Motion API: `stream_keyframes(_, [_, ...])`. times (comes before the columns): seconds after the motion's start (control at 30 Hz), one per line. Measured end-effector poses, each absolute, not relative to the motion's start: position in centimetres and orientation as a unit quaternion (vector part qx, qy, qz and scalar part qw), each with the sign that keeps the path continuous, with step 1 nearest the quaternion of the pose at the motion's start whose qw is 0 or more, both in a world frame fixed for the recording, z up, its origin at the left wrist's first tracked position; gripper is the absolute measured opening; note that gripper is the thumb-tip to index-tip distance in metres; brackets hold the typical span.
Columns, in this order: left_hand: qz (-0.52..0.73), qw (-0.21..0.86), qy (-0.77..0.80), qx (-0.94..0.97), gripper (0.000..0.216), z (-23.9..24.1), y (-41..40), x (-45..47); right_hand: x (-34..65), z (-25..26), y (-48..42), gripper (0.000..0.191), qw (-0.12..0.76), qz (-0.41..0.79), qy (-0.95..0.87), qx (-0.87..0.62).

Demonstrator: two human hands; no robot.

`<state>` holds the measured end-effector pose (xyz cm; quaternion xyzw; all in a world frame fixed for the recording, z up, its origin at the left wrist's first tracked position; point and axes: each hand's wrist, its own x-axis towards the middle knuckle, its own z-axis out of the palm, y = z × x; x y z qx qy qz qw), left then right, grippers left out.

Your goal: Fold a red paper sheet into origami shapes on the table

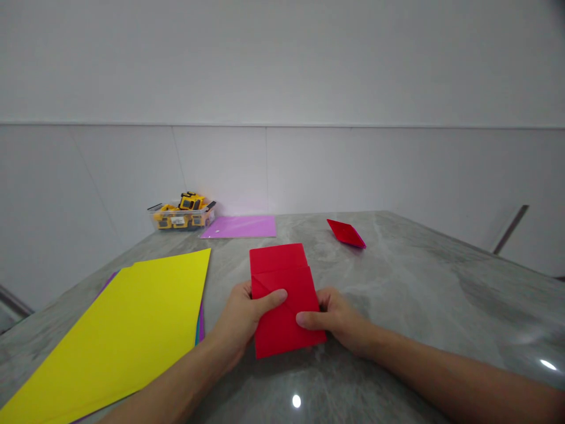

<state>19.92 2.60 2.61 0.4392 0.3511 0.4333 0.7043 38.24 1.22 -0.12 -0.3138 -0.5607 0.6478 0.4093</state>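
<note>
A folded red paper [282,277] lies on the grey marble table [419,282] in front of me. My left hand [242,318] grips its left edge, thumb pressed across the top of the fold. At the paper's right edge my right hand [335,318] pinches it, thumb on top and fingers curled under. Both hands are closed on the sheet, which shows diagonal fold lines.
A stack of coloured sheets topped by yellow paper [128,330] lies at the left. A purple sheet [241,227] and a clear box with a yellow toy truck [185,213] sit by the wall. A small folded red paper piece [346,233] rests at the back right.
</note>
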Motion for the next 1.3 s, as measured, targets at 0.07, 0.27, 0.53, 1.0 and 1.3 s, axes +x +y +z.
stream_keyframes(0.07, [0.410, 0.714, 0.357, 0.442, 0.030, 2.7, 2.4, 19.9, 38.2, 0.0, 1.1, 0.037, 0.389, 0.643, -0.583, -0.308])
stream_keyframes(0.27, [0.390, 0.747, 0.336, 0.422, 0.034, 3.2, 2.2, 19.8, 38.3, -0.4, 1.2, 0.043, 0.386, 0.592, -0.615, -0.349])
stream_keyframes(0.53, [0.395, 0.717, 0.346, 0.459, 0.035, 2.3, 2.1, 20.3, 38.3, -0.6, 1.3, 0.043, 0.392, 0.573, -0.621, -0.363])
stream_keyframes(1.0, [0.438, 0.680, 0.387, 0.443, 0.029, 3.5, 1.8, 20.4, 37.8, 0.4, 0.8, 0.043, 0.384, 0.599, -0.614, -0.341])
stream_keyframes(1.3, [0.491, 0.662, 0.426, 0.372, 0.021, 3.9, 2.9, 20.4, 36.7, 0.5, 0.3, 0.045, 0.385, 0.597, -0.616, -0.341])
